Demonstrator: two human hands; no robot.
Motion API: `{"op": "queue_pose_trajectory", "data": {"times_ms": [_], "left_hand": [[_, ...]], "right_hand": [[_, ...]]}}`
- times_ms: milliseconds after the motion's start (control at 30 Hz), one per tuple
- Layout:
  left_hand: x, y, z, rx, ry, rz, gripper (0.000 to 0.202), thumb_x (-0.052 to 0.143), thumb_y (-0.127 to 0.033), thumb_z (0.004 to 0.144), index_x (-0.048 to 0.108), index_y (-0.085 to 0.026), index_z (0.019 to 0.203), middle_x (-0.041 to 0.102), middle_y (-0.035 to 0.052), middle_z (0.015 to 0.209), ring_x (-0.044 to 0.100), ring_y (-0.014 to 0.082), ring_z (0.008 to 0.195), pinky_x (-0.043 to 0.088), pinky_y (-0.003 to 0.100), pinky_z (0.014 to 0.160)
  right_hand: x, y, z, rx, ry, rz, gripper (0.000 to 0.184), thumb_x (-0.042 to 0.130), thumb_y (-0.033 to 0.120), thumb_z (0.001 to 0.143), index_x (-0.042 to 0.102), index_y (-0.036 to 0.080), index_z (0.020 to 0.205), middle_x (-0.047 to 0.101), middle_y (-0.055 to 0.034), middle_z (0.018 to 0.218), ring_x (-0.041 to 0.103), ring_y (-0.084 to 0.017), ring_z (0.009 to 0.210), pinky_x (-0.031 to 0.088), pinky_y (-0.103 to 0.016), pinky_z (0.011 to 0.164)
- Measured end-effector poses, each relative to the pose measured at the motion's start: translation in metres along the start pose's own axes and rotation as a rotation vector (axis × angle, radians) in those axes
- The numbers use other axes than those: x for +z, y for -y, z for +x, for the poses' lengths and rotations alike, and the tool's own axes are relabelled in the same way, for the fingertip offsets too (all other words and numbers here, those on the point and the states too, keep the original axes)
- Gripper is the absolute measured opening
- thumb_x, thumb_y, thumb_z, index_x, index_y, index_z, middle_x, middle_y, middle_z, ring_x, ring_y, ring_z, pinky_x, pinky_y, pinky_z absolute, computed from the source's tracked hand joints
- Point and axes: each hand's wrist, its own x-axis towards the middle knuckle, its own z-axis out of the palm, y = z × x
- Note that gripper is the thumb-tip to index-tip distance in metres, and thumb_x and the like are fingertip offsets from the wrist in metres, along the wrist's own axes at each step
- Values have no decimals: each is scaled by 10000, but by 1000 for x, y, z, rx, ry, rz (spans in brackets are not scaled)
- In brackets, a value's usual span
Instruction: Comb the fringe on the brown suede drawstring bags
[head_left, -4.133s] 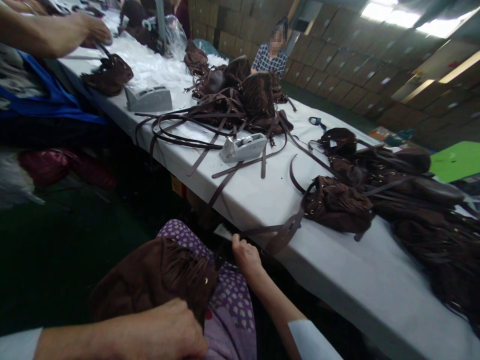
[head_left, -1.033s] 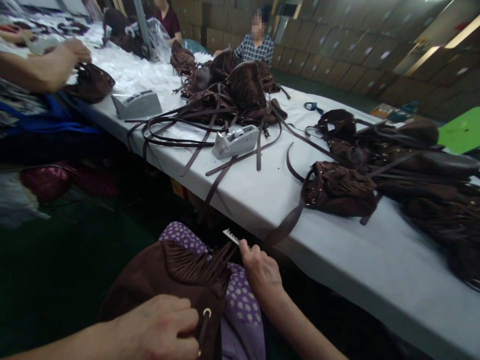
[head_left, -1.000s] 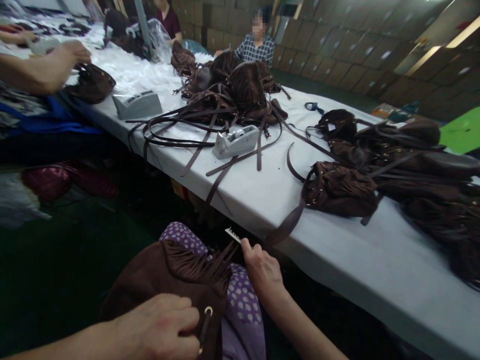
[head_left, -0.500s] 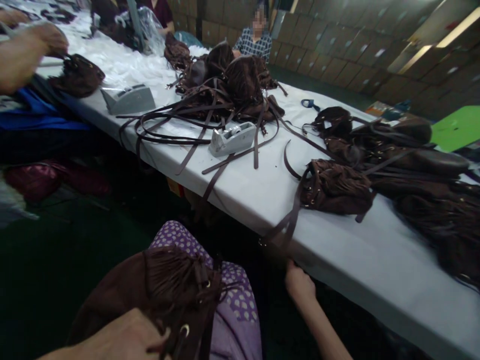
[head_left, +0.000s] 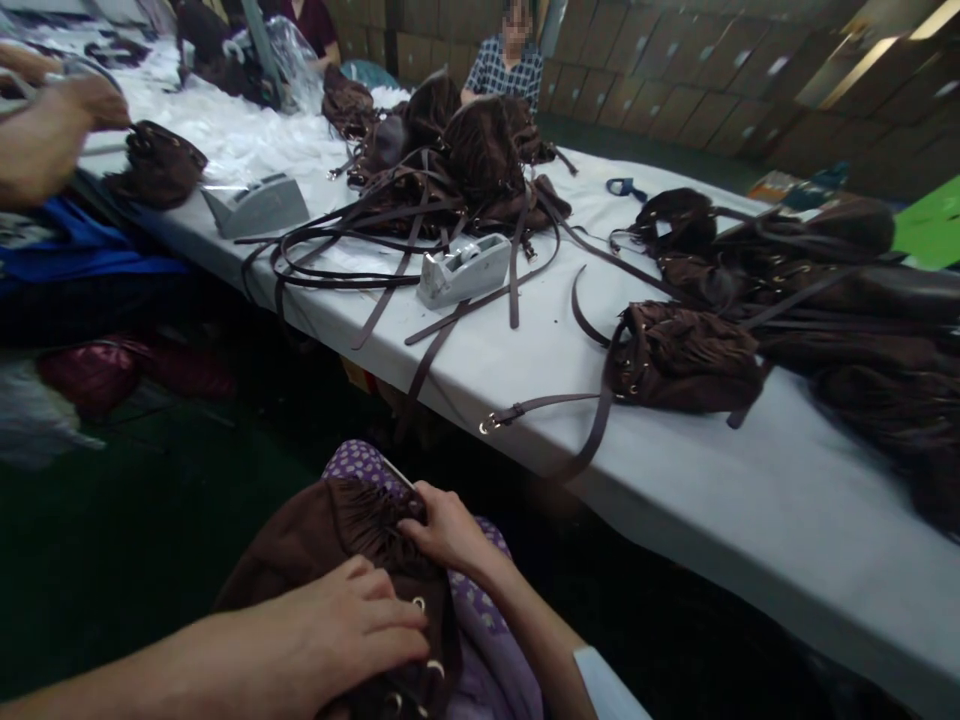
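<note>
A dark brown fringed bag [head_left: 281, 550] with metal eyelets lies across my lap. My left hand [head_left: 367, 630] is over its eyelet edge, fingers bent against the material. At the bag's fringe [head_left: 367, 520], my right hand [head_left: 446, 525] is closed, thumb towards the strands. A thin pale stick-like tool [head_left: 397, 473] juts from its fingers; its kind is unclear. On the table edge nearby rests another brown fringed bag [head_left: 686, 355], its strap ending in a metal buckle [head_left: 490, 424].
The white-covered table [head_left: 517, 365] runs diagonally before me. It bears a heap of brown bags [head_left: 480, 160], more bags [head_left: 840, 290] at right, and two grey tape dispensers [head_left: 469, 272] [head_left: 262, 205]. A co-worker's hand [head_left: 90, 100] is at far left; another person [head_left: 510, 70] sits beyond.
My right hand has come from the table's edge to the bag on my lap, with the thin pale tool now showing. My left hand has shifted right over the bag. The buckled strap now lies higher.
</note>
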Motion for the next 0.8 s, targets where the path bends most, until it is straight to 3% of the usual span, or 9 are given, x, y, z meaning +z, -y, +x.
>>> {"op": "queue_pose_trajectory", "data": {"times_ms": [67, 133, 200, 267, 367, 467, 633, 733, 800], "left_hand": [[7, 14, -15, -176, -104, -80, 395, 561, -235, 831, 519, -349, 1208, 499, -50, 1360, 395, 187, 1270, 367, 337, 1055], [21, 38, -27, -426, -412, -25, 185, 502, -364, 886, 616, -297, 1015, 468, -19, 1390, 313, 221, 1336, 332, 390, 1085], [37, 66, -35, -658, -755, 105, 286, 572, -490, 818, 629, -233, 930, 480, 62, 1369, 300, 296, 1340, 264, 476, 1114], [48, 91, -40, -877, -934, 16, 623, 662, -567, 703, 544, -189, 1184, 414, 144, 1417, 338, 350, 1322, 254, 525, 1108], [54, 108, -48, -1081, -918, -641, 960, 671, -572, 691, 212, -182, 1439, 439, 189, 1400, 527, 314, 1195, 428, 454, 1007], [54, 100, -54, -973, -807, -1024, 780, 673, -522, 720, 374, -199, 1363, 598, 110, 1266, 612, 267, 1089, 510, 338, 903], [53, 69, -44, -901, -774, -901, 464, 607, -522, 779, 594, -191, 1105, 705, 35, 1039, 659, 247, 954, 518, 284, 802], [54, 57, -32, -893, -802, -819, 418, 566, -522, 810, 581, -220, 1099, 704, 12, 1003, 656, 227, 936, 507, 267, 780], [55, 53, -28, -908, -796, -771, 397, 554, -528, 814, 567, -239, 1086, 707, -3, 944, 661, 220, 893, 501, 264, 738]], "right_hand": [[14, -10, 1, 16, -21, 24, 168, 523, 124, 733, 588, 207, 863, 627, 11, 723, 584, -142, 676, 361, -205, 601], [21, -15, -2, 45, -71, 49, 246, 439, 93, 753, 580, 199, 924, 604, 13, 696, 563, -133, 628, 357, -204, 582], [24, -15, -6, 32, -118, 100, 258, 421, 109, 771, 574, 202, 957, 576, 28, 658, 538, -127, 577, 346, -204, 556], [23, -11, -11, -8, -154, 157, 243, 429, 129, 779, 575, 213, 954, 551, 46, 625, 520, -120, 541, 334, -205, 540], [21, -12, -15, 0, -225, 199, 224, 441, 152, 777, 576, 220, 942, 536, 55, 613, 514, -121, 529, 343, -212, 546], [18, -27, -15, 128, -327, 229, 176, 466, 212, 790, 567, 218, 933, 584, 28, 683, 560, -140, 601, 397, -227, 592], [-1, -40, -18, 336, -359, 463, 355, 306, 459, 913, 528, 191, 985, 618, -25, 738, 612, -159, 584, 466, -240, 495], [-17, -16, -27, 254, -432, 476, 362, 305, 479, 930, 522, 193, 976, 616, -27, 760, 645, -161, 622, 502, -242, 528], [-22, 9, -31, 211, -351, 433, 312, 329, 453, 939, 504, 203, 1003, 603, 3, 692, 634, -151, 555, 487, -230, 501]]}}
